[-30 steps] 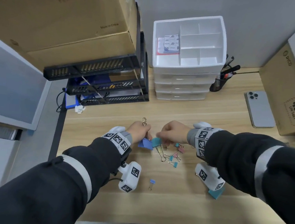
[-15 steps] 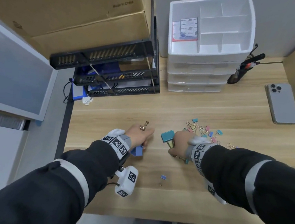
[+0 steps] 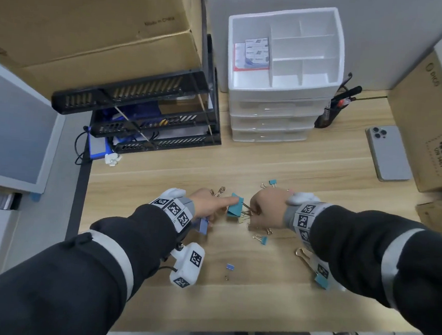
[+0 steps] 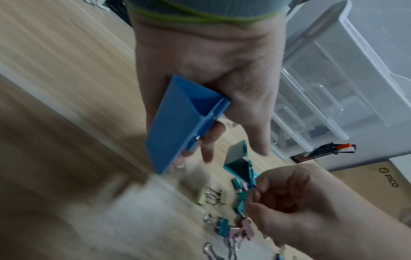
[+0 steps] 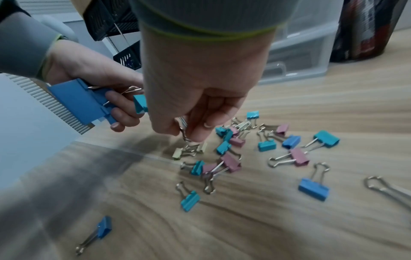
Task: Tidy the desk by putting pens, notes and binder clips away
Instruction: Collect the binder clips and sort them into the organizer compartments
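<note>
Hiding behind right hand: teal clip's wire handles.

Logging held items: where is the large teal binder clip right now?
In the head view, the large teal binder clip hangs at desk centre; the right hand pinches its wire handles, the left hand beside it.

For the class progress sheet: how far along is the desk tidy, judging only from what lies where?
Done: pens stand in the black pen holder and note pads sit in the white organiser. In hand: the left hand grips a large blue binder clip; the right hand pinches the wire handles of a large teal binder clip. Left: many small binder clips are scattered on the desk.
</note>
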Demonstrator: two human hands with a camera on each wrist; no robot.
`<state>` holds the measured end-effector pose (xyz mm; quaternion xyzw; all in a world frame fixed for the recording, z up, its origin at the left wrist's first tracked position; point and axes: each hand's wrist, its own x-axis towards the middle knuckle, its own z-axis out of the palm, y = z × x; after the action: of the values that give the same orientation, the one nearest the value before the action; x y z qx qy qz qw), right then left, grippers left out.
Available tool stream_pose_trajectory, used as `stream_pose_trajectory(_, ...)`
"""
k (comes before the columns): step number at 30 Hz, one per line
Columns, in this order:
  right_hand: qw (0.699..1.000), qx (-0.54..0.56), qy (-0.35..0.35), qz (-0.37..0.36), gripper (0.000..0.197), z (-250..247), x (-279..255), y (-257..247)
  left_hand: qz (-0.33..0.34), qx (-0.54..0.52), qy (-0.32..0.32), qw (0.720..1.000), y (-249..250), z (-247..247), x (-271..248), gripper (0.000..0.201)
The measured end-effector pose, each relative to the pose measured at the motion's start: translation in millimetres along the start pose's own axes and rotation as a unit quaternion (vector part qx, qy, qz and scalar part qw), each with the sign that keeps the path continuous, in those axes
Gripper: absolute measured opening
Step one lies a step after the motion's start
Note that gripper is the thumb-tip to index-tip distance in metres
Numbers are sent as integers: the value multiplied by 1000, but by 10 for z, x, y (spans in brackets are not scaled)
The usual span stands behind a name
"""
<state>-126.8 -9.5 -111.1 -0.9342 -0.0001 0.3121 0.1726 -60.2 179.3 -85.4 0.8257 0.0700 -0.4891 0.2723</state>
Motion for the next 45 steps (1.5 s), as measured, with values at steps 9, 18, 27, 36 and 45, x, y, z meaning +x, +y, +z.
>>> stream_pose_trajectory(9, 999, -8, 14, -34, 26, -82, -228, 358, 17, 84, 5, 996, 495, 391, -45, 44)
stream_pose_trajectory(18, 991, -6, -112, 75, 38, 118, -612, 734, 13, 97, 3, 995, 501, 547, -20, 56)
stream_pose_trajectory(27, 971, -101, -199, 89, 29, 386, -800, 731, 0, 71, 16, 997, 374, 640, 13, 41)
stream_pose_trajectory(36, 980, -45, -155, 114, 29, 472, -833, 748, -6, 63, 26, 998, 273, 726, 27, 50)
stream_pose_trajectory(45, 931, 314, -165, 81, 36, 134, -699, 867, 11, 53, 54, 997, 331, 678, -86, 49)
